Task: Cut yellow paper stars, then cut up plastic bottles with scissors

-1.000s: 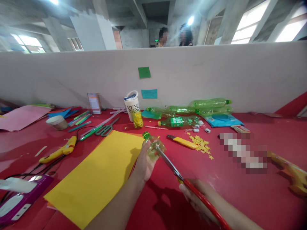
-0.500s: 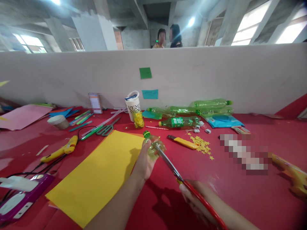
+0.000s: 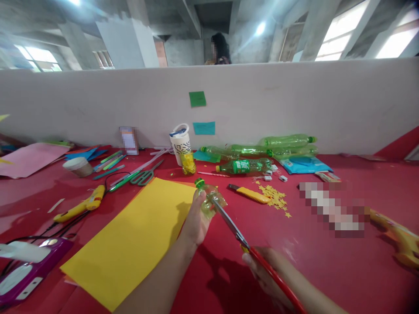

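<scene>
My left hand [image 3: 199,222] is closed around the cut-off top of a green plastic bottle [image 3: 209,201], its green cap pointing up and away. A pair of red-handled scissors [image 3: 234,229] is in my right hand [image 3: 265,266], fingers wrapped at the handles. The blade tips reach the bottle piece near its cut side; whether they pass through the plastic I cannot tell. Yellow sheets of paper [image 3: 131,244] lie beside my left forearm. A yellow utility knife [image 3: 250,194] rests beyond the scissors, touching a heap of small yellow paper stars [image 3: 276,198].
Several green bottles [image 3: 288,140] lie along the white partition [image 3: 278,100]. A paper cup [image 3: 180,146] stands at the back. Grey-green scissors [image 3: 144,176], a yellow glue gun [image 3: 83,205] and a purple power strip [image 3: 39,274] are at left. Another yellow tool [image 3: 401,237] lies far right.
The scissor handles have swung slightly to the left with my right hand. My left hand and the bottle piece stay nearly still. Behind the partition, the people have shifted.
</scene>
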`<state>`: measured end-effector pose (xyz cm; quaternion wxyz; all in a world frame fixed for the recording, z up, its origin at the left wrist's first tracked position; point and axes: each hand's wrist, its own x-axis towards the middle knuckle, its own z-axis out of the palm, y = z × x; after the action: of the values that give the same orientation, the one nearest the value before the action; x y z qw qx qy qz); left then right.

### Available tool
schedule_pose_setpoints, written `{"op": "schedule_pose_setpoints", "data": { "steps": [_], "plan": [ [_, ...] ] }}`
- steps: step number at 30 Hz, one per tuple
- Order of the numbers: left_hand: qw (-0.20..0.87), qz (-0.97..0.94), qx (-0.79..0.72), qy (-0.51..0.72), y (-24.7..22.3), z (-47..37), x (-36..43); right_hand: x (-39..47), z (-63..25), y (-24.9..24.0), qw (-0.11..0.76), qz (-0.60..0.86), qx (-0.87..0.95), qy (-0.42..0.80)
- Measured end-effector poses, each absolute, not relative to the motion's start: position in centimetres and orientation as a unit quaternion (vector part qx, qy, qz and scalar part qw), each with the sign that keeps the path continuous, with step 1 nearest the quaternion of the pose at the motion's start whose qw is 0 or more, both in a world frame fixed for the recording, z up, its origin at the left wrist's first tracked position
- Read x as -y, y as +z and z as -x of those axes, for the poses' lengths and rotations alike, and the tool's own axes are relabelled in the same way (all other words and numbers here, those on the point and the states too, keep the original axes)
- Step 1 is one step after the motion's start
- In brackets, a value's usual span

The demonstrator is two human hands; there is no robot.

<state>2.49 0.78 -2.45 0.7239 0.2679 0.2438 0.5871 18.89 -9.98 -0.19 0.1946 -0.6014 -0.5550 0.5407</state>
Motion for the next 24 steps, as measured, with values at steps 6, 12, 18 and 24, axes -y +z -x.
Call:
{"op": "schedule_pose_setpoints", "data": {
  "steps": [6,12,18,24],
  "plan": [
    [0.707,-0.287,-0.252,0.595,-2.5,-2.2,-1.0,10.2,-19.2,0.4,0.192,0.581,0.501,0.611],
    [0.713,-0.281,-0.259,0.588,-2.8,-1.9,-1.0,10.2,-19.8,1.4,0.183,0.545,0.487,0.657],
    [0.708,-0.299,-0.264,0.583,-2.5,-1.8,-1.0,10.3,-19.9,-0.1,0.205,0.557,0.473,0.651],
    [0.686,-0.347,-0.288,0.571,-2.4,-0.8,-1.6,10.3,-20.5,0.2,0.186,0.554,0.461,0.668]
  ]
}}
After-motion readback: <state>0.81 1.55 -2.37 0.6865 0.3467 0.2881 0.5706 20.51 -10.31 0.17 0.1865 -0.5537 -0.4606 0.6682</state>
